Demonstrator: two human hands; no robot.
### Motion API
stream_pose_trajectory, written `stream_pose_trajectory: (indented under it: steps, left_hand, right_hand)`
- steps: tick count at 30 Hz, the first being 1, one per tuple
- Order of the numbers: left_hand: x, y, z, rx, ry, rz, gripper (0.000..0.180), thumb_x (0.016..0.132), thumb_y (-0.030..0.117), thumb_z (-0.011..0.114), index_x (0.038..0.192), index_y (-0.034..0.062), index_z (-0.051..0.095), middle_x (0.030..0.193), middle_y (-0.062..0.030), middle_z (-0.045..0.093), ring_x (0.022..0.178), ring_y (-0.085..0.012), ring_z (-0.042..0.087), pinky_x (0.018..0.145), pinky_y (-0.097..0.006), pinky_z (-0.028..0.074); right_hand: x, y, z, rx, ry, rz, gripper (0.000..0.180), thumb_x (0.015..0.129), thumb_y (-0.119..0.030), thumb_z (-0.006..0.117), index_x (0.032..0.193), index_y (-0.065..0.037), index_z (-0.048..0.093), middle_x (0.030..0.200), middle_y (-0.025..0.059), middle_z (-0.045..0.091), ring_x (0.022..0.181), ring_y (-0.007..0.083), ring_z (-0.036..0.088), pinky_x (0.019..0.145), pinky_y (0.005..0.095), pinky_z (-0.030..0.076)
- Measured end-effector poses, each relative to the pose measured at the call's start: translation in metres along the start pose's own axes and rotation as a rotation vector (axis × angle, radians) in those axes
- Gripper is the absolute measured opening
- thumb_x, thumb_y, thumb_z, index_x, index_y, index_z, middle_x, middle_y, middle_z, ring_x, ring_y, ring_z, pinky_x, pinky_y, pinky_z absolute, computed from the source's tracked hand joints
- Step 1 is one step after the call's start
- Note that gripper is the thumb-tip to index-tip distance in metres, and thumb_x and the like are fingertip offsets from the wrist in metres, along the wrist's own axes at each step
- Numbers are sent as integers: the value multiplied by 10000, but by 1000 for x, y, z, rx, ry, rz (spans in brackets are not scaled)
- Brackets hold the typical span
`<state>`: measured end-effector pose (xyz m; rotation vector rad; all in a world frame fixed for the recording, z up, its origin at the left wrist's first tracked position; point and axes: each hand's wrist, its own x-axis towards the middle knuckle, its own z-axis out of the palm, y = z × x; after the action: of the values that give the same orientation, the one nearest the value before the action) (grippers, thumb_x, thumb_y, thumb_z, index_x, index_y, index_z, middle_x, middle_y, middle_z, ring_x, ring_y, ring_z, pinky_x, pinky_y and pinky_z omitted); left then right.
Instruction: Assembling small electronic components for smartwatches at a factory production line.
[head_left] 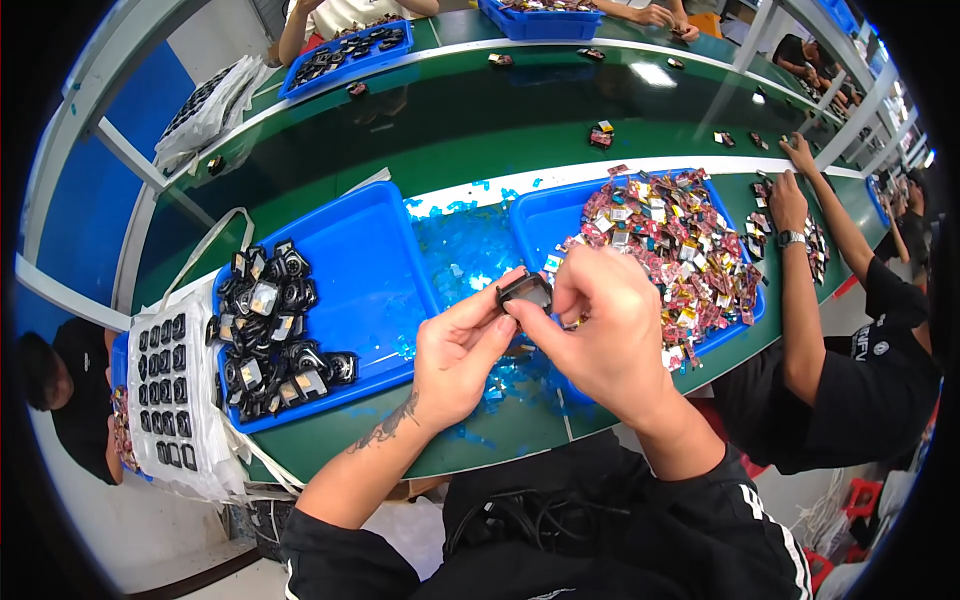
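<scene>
The left hand (pixel 455 372) is partly closed, its fingertips and thumb pinching the left end of a small black rectangular casing (pixel 526 291) with a dark, glossy face; the right hand (pixel 608 325) is mostly curled, its thumb pressed near the casing's lower edge and its index finger bent close by, though whether those curled fingers grip anything else cannot be told; the casing is held up between two blue trays, above the green tabletop (pixel 345 442), where scraps of blue film (pixel 462 255) lie strewn; the left tray (pixel 372 265) has black casings (pixel 268 300) heaped along its left side, its right part bare; the right tray (pixel 537 218) carries a large pile of small reddish circuit boards (pixel 680 245) with silver and yellow pieces among them; at the far left, a white sheet (pixel 212 420) bears black frames (pixel 180 357) in rows; to the right, a co-worker's hand (pixel 788 203) reaches over the tabletop, a watch (pixel 790 238) at the wrist.
</scene>
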<state>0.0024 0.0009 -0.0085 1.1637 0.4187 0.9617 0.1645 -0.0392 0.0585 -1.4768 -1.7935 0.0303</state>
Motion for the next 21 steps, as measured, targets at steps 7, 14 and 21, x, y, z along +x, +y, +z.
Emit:
stream_pose_trajectory:
  steps: [7, 14, 21]
  left_hand:
    - [7, 10, 8, -122, 161, 60, 594, 948, 3, 513, 1476, 43, 245, 1254, -201, 570, 1157, -234, 576, 954, -362, 507]
    - [1, 11, -8, 429, 45, 153, 332, 938, -29, 504, 1260, -1, 583, 1231, -152, 608, 1117, -193, 592, 1001, -312, 424]
    - [1, 31, 0, 809, -122, 291, 431, 805, -50, 641, 1232, -6, 608, 1252, -218, 594, 1118, -304, 624, 913, -333, 510]
  right_hand:
    - [-22, 20, 11, 747, -36, 386, 261, 789, -72, 761, 965, -2, 581, 884, 40, 607, 823, 120, 601, 767, 298, 540]
    - [-28, 13, 11, 899, -107, 438, 197, 863, 22, 642, 1056, 17, 605, 966, 62, 626, 897, 93, 614, 773, 247, 570]
    - [-32, 16, -2, 981, -135, 463, 197, 885, 28, 600, 1073, 59, 651, 991, 101, 659, 932, 126, 636, 788, 261, 570]
